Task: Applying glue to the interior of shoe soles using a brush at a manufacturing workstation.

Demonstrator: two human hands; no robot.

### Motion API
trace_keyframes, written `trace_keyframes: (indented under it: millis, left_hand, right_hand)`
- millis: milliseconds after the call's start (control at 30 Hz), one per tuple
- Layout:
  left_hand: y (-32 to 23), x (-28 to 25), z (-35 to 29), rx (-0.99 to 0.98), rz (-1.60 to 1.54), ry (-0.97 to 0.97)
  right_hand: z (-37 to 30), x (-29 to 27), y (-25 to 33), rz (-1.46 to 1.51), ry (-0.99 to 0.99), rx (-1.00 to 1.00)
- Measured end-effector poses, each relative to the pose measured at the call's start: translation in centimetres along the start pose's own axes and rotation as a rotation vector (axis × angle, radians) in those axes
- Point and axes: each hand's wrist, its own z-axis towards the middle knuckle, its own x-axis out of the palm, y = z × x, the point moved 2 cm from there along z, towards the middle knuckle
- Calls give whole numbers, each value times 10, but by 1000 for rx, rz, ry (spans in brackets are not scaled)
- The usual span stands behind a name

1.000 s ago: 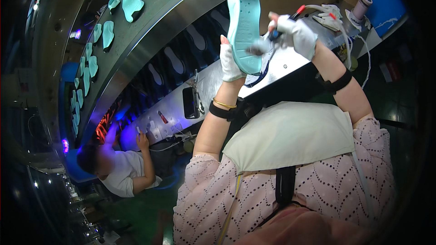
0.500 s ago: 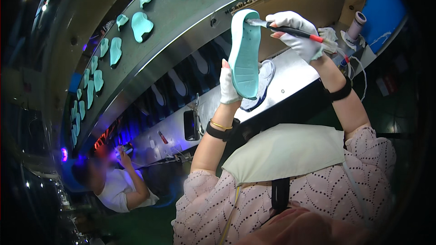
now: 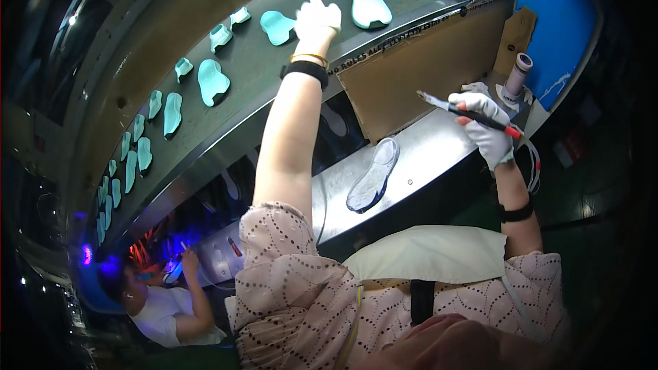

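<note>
I see the left hand (image 3: pixel 317 18) above the conveyor (image 3: pixel 253 56), between two teal midsoles (image 3: pixel 371 4); finger blur means I cannot tell its grip. The right hand (image 3: pixel 484 125) clasps a brush (image 3: pixel 452 108). Judged status: midsoles set down; dark-rimmed outsole (image 3: pixel 373 175), on the bench (image 3: pixel 439 154), unhandled

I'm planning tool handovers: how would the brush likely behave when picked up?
The brush is probably light, since it is slim and the right hand holds it alone. Its straight handle suggests stiffness along its length. The thin tubes trailing by its red end may tug or swing.
</note>
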Motion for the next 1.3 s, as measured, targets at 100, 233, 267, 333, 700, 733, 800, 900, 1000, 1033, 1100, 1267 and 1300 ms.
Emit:
trace_keyframes:
  millis: [100,233,267,333,700,733,800,900,1000,1033,1100,1267,1300]
  left_hand:
    - [31,-17,3,149,605,167]
    - [84,-24,-12,157,606,232]
    - [87,-34,-22,167,622,185]
    - [83,-64,-56,305,513,174]
    - [132,-158,-210,158,-2023,200]
    - [129,-146,-219,197,-1877,228]
    - [119,-95,-241,-78,-2144,432]
    - [98,-32,-289,-445,-2466,675]
    - [63,-37,-325,-689,-2314,737]
    - [58,-38,-331,-771,-2409,762]
    - [49,-34,-336,-799,-2423,781]
    - [40,-15,-338,-808,-2260,509]
    - [38,-10,-336,-826,-2190,414]
  right_hand:
    - [-15,-4,-8,81,-18,107]
    - [-12,8,-1,32,63,171]
    - [-12,11,1,43,77,215]
    - [-11,18,2,146,108,231]
    - [-15,49,3,733,6,548]
    - [-14,59,9,742,-15,538]
    - [-19,70,11,679,103,660]
    - [-31,100,24,575,299,690]
    - [-40,106,12,599,340,727]
    - [-39,109,9,559,340,722]
    - [-38,115,-4,533,238,645]
    - [-37,136,0,581,115,447]
    - [-37,140,4,576,157,304]
